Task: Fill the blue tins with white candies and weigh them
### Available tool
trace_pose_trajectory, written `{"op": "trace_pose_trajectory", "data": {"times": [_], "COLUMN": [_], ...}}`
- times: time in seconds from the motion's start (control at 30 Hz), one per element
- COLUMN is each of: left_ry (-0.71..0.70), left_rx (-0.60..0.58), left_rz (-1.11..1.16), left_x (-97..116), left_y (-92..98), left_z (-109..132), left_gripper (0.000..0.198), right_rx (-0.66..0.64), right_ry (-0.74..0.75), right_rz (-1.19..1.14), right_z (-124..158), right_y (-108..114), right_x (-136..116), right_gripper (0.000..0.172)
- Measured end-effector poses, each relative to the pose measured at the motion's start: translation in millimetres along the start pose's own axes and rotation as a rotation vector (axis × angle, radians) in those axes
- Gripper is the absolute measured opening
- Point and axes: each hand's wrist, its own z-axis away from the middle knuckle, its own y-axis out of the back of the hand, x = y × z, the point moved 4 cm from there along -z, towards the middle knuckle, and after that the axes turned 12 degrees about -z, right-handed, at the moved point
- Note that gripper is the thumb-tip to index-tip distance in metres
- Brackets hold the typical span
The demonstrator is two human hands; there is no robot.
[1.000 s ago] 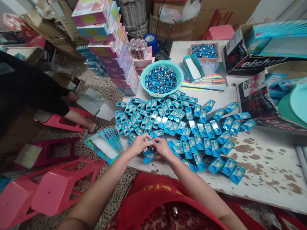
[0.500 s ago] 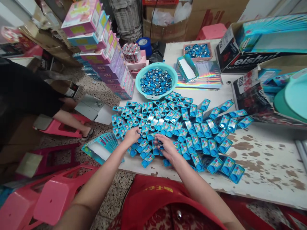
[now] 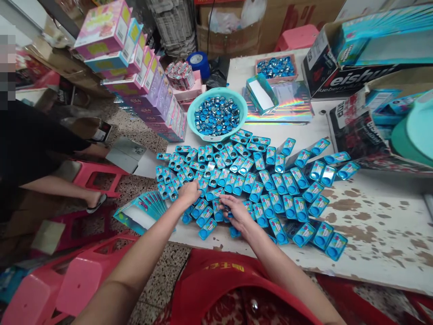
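Many small blue rectangular tins (image 3: 267, 179) with printed labels and round recesses stand close together on the table. At the left part of this group, my left hand (image 3: 189, 193) is closed, its fingertips down on top of a tin; anything pinched there is hidden. My right hand (image 3: 237, 214) hovers palm inward over the nearer tins, fingers curled around a few small round metal caps (image 3: 226, 208). Beyond the tins is a turquoise bowl (image 3: 244, 118) full of small round blue-and-silver caps (image 3: 218, 116).
A pink tray (image 3: 295, 77) of similar caps, an open blue box (image 3: 262, 95) and shiny sheets (image 3: 297, 106) lie at the back. Cartons (image 3: 324, 74) stand right. Stacked pink boxes (image 3: 104, 27) and folded blue cartons (image 3: 135, 210) are left. Another person (image 3: 37, 140) is at far left.
My left hand has shifted slightly among the tins, its fingers now lower and more closed. My right hand stays nearly in place. The view has tilted a little.
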Motion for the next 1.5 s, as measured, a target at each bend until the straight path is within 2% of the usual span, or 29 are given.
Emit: {"op": "trace_pose_trajectory", "data": {"times": [0.2, 0.37, 0.5, 0.67, 0.73, 0.8, 0.87, 0.93, 0.97, 1.03, 1.13, 1.23, 1.33, 1.5], "left_ry": [0.037, 0.032, 0.048, 0.035, -0.049, -0.245, -0.446, -0.511, -0.484, -0.367, -0.208, -0.13, -0.08, -0.049], "left_rx": [0.018, -0.015, -0.003, 0.05, 0.144, 0.192, 0.108, -0.021, -0.062, -0.063, 0.05, 0.106, 0.08, 0.053], "left_rz": [-0.062, -0.129, -0.114, -0.066, 0.09, 0.347, 0.566, 0.658, 0.669, 0.615, 0.368, 0.094, -0.053, -0.108], "left_x": [4, 11, 14, 8, 12, 23, 38, 47, 47, 43, 37, 45, 59, 64], "left_y": [3.8, 2.6, 1.3, 5.7, 7.5, 5.1, -2.9, -12.1, -14.8, -13.2, 5.0, 23.3, 28.7, 31.8], "left_z": [1, -11, -17, 1, 14, 27, 39, 43, 41, 30, 3, -22, -36, -38], "left_gripper": [0.028, 0.025, 0.021, 0.023, 0.027, 0.032, 0.027, 0.018, 0.016, 0.014, 0.015, 0.021, 0.032, 0.031], "right_rx": [0.003, 0.037, -0.01, -0.071, -0.089, -0.125, -0.169, -0.199, -0.198, -0.194, -0.213, -0.154, -0.073, -0.074], "right_ry": [0.013, -0.01, -0.041, 0.015, 0.06, 0.075, 0.054, -0.006, -0.043, -0.119, -0.168, -0.184, -0.186, -0.104], "right_rz": [-0.013, -0.101, -0.131, 0.032, 0.128, 0.209, 0.259, 0.257, 0.225, 0.071, -0.305, -0.534, -0.559, -0.392], "right_z": [1, 3, 4, 1, -1, -3, -3, -1, 1, 5, 12, 14, 11, 4], "right_y": [2, 1, -2, -1, 1, 0, -2, -4, -4, -3, -1, 6, 10, 15], "right_x": [-5, -9, -9, -3, 0, 4, 10, 14, 14, 9, -10, -27, -31, -34], "right_gripper": [0.021, 0.018, 0.024, 0.012, 0.013, 0.012, 0.007, 0.004, 0.004, 0.009, 0.018, 0.022, 0.023, 0.019]}}
